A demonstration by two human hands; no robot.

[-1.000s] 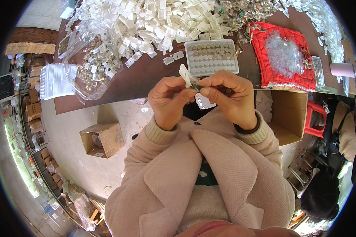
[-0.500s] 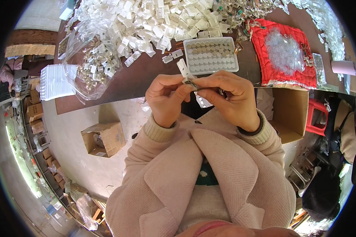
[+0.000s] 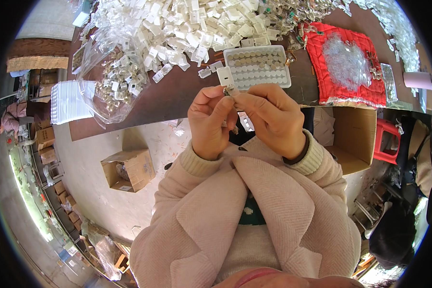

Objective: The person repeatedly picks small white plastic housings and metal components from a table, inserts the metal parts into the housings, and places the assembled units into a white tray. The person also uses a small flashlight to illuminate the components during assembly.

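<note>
Just past the table's front edge, both hands meet at a small white plastic piece (image 3: 224, 77) that stands up above the fingertips, with a small dark slot in its face. Thumb and forefinger of my left hand (image 3: 207, 122) pinch its lower end, where a bit of metal shows. My right hand (image 3: 276, 120) presses its thumb and forefinger at the same spot from the other side. What lies between the fingers is mostly hidden. Behind them sits a pale tray (image 3: 285, 82) with rows of round button-like discs. A big heap of similar white pieces (image 3: 187, 33) covers the back of the table.
A clear bag (image 3: 111, 91) of white and metal parts lies at left beside a stack of white ribbed trays (image 3: 72, 102). At right, a red quilted cloth (image 3: 321, 81) bears clear plastic bits. Cardboard boxes (image 3: 141, 168) and a red stool (image 3: 388, 141) stand below.
The white piece has turned from tilted to nearly upright, showing its flat face. My left hand has shifted slightly right and closer to my right hand.
</note>
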